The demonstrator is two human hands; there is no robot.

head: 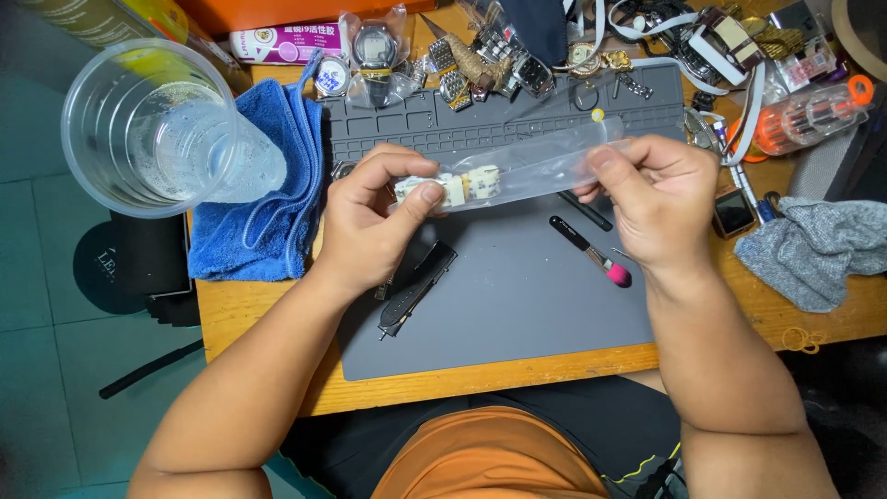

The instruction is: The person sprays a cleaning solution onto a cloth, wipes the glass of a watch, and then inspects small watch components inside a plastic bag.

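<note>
Mid-frame, above the grey rubber work mat (517, 296): my left hand (365, 226) pinches the long clear plastic sleeve (527, 166) over the pale watch strap piece (453, 188) inside; right hand (651, 199) fingers grip the sleeve's other end. Judged step: extracting the piece. Next needs a steady pinch and slide.

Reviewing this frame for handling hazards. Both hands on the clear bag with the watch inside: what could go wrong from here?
1. The clear bag is held in mid-air between left hand and right hand; the watch inside could slip out and drop onto the grey mat.
2. The plastic cup stands near the left elbow; a swing might tip it.
</note>
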